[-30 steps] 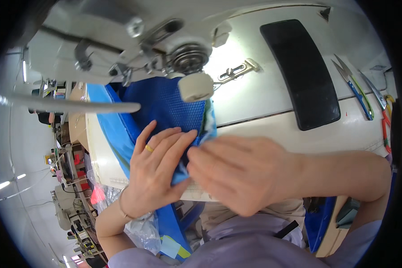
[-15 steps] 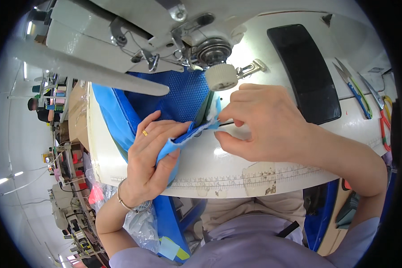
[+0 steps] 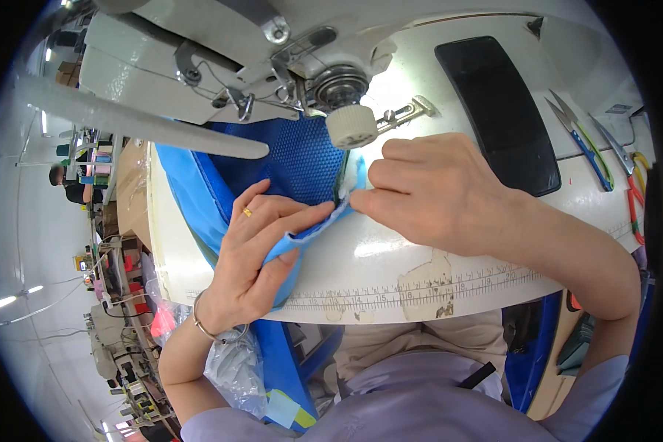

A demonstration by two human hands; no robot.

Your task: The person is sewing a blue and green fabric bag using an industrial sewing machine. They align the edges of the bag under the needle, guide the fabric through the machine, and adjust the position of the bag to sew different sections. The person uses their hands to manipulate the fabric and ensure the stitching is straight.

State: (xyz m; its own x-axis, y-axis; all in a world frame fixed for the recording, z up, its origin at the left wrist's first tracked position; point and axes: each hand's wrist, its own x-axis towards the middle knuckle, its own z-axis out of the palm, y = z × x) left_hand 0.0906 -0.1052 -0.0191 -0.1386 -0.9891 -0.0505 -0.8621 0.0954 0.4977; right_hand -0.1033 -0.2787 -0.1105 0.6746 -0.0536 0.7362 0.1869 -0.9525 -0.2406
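Note:
A blue fabric piece (image 3: 283, 166) with a textured dark-blue inner face and a light-blue outer side lies beneath the head of a white sewing machine (image 3: 136, 77). My left hand (image 3: 254, 254), wearing a ring and a bracelet, grips its folded near edge, with fingers on top and thumb below. At the far end of that edge, my right hand (image 3: 438, 195) is closed, thumb and forefinger pinching the fabric's corner. White fluffy material shows beside those fingertips. The needle area is hidden behind the machine's white round knob (image 3: 351, 127).
On the white table (image 3: 368, 283), a printed ruler strip runs along the front edge. A black phone-like slab (image 3: 498, 114) lies at the right. Beyond it are blue-green scissors (image 3: 586, 147) and red-handled scissors (image 3: 630, 177). A plastic bag (image 3: 236, 368) hangs below the left edge.
My right thumb has moved up to the forefinger, closing the gap between them at the fabric's corner. My left fingers have shifted slightly right along the edge.

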